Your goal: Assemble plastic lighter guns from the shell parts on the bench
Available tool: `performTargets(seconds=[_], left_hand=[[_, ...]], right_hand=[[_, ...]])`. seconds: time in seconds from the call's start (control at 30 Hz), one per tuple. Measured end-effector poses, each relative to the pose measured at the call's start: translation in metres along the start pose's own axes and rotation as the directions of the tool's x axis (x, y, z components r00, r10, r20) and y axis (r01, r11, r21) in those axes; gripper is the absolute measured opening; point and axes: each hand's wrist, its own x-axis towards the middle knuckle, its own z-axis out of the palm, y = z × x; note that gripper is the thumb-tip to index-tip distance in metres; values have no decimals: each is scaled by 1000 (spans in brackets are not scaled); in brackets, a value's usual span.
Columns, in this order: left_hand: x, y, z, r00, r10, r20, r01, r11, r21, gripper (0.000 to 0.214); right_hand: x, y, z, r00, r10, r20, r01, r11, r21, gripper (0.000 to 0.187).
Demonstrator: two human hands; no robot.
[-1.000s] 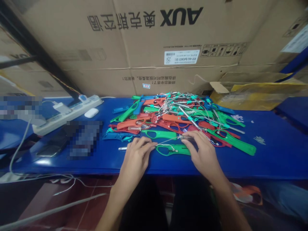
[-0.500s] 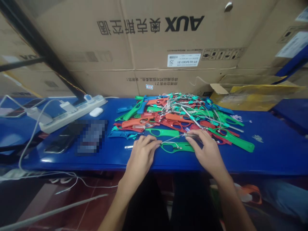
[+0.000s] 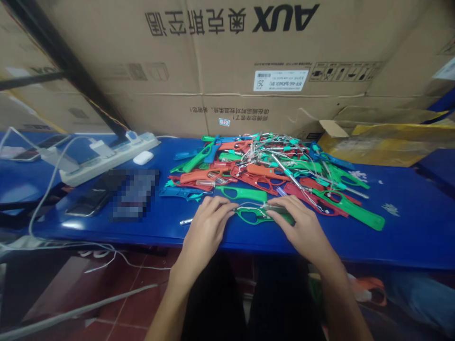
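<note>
A green lighter shell half (image 3: pixel 248 218) lies on the blue table between my hands, its loop-shaped handle toward the left. My left hand (image 3: pixel 208 225) pinches one end of a thin pale wire (image 3: pixel 248 204) beside the shell's left end. The wire arches over the shell to my right hand (image 3: pixel 302 225). There my thumb and fingers close on a small dark, tube-like part (image 3: pixel 275 208), over the shell's right portion. Its far end is hidden by my fingers. Another green shell (image 3: pixel 243 193) lies just behind.
A heap of red, orange, green and blue lighter shells with metal rods and wires (image 3: pixel 263 170) spreads behind my hands. Phones (image 3: pixel 94 196), an earbud case (image 3: pixel 143 157) and a power strip (image 3: pixel 113 158) lie left. A taped carton (image 3: pixel 384 142) stands back right; small white bits (image 3: pixel 391 209) lie right.
My right hand has come left and down with the dark part, closer to the green shell. The wire, earlier straight and slanting, now bows. The camera view has shifted slightly.
</note>
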Motion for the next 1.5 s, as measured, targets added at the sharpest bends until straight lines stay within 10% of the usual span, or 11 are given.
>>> performTargets(seconds=[1.5], left_hand=[[-4, 15, -5, 998, -24, 52, 22, 999, 41, 14]], right_hand=[[-3, 0, 2, 999, -31, 35, 31, 1000, -4, 10]])
